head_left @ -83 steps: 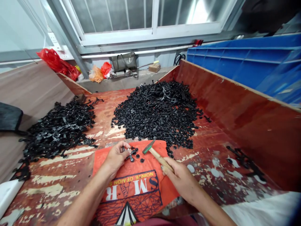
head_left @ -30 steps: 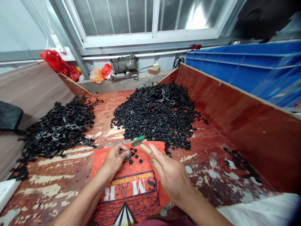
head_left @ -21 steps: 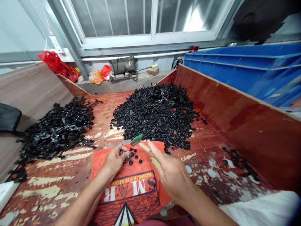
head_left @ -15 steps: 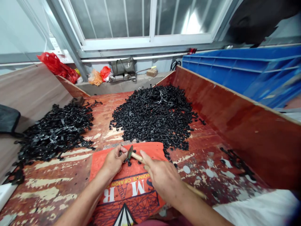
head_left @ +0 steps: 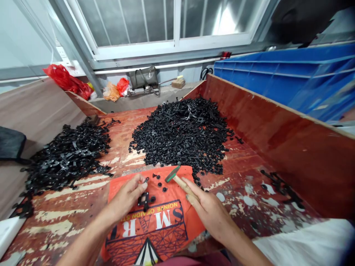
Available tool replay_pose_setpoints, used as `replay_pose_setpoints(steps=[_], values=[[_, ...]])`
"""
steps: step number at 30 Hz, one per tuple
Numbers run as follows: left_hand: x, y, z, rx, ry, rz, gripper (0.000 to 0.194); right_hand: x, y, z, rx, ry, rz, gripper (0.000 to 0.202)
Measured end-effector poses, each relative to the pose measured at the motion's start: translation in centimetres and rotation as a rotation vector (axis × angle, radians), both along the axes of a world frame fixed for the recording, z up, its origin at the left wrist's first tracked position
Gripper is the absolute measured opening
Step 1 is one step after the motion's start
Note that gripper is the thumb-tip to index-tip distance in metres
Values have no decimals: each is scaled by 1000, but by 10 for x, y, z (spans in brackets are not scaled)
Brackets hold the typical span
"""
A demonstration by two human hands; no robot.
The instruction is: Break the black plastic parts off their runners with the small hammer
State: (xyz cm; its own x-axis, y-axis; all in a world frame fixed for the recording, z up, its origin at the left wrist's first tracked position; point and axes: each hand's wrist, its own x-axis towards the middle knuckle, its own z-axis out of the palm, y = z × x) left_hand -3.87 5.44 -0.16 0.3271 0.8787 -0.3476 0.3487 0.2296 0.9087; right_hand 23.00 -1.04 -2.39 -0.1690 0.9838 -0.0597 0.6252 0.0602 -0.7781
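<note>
My right hand (head_left: 206, 207) is closed round the wooden handle of a small hammer (head_left: 173, 174) with a green head, lifted over the red cloth. My left hand (head_left: 131, 194) pinches a black bracket-like part (head_left: 143, 199) with round knobs, held over the cloth's left side. Several loose small black round pieces (head_left: 159, 184) lie on the cloth between my hands. The red printed cloth (head_left: 166, 240) lies in front of me with lettering on it.
A large heap of small black parts (head_left: 180, 136) rises behind the cloth, and a second heap of black parts (head_left: 69, 155) lies at left. A red-brown board (head_left: 271, 147) walls the right side, with a blue crate (head_left: 266, 81) beyond it.
The hammer has moved right, away from my left hand, and its head has turned. My left hand has shifted slightly left with the black part, uncovering loose round pieces on the cloth.
</note>
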Motion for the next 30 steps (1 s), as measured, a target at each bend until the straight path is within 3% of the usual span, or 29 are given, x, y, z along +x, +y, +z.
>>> replay_pose_setpoints(steps=[4,8,15,25,30], values=[[-3,4,-4,99,149,-170,38,-2,-4,-3,13,-70,17,53],[-1,10,-8,254,361,-118,35,-2,-5,-1,9,-60,2,54],[17,14,-17,319,541,-94,40,-3,-3,-2,29,-93,-6,55],[27,19,-22,355,690,-113,38,-4,-4,-1,35,-129,18,56],[24,19,-29,323,627,-100,38,-5,-4,1,96,-194,-3,52]])
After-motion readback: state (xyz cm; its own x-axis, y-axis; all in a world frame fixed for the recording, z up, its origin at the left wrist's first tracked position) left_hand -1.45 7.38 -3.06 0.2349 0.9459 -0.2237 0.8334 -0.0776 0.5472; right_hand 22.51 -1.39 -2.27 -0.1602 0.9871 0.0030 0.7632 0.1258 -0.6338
